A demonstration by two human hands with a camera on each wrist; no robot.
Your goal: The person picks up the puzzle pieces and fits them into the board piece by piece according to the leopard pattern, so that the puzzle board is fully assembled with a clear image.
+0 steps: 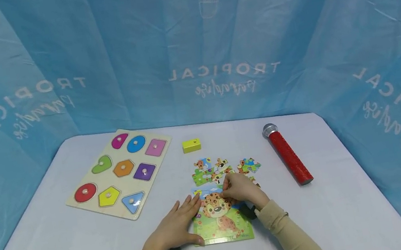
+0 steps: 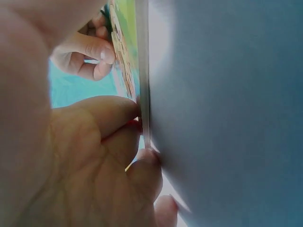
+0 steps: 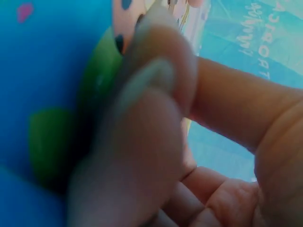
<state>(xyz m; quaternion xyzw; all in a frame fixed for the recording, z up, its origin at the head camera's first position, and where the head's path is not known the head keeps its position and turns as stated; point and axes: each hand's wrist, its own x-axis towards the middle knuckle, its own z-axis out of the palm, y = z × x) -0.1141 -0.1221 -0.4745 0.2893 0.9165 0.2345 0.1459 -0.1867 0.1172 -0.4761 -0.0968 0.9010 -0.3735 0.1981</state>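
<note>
A jigsaw puzzle (image 1: pixel 221 229) with a spotted leopard cub on green and blue lies in its flat tray near the front of the table. My left hand (image 1: pixel 177 227) rests along its left side, fingers stretched out and thumb by the lower left corner. The left wrist view shows those fingers against the tray's edge (image 2: pixel 143 71). At the upper right of the picture, my right hand (image 1: pixel 242 188) pinches a puzzle piece between thumb and curled forefinger; the fingers mostly hide it. Several loose puzzle pieces (image 1: pixel 202 178) lie just beyond the tray, some partly behind the right hand.
A wooden shape board (image 1: pixel 115 184) with coloured knobbed shapes lies at the left. Behind the loose pieces stands a small yellow block (image 1: pixel 191 145). A red toy microphone (image 1: pixel 290 156) lies at the right. Blue printed cloth (image 1: pixel 187 44) surrounds the white table (image 1: pixel 339 208).
</note>
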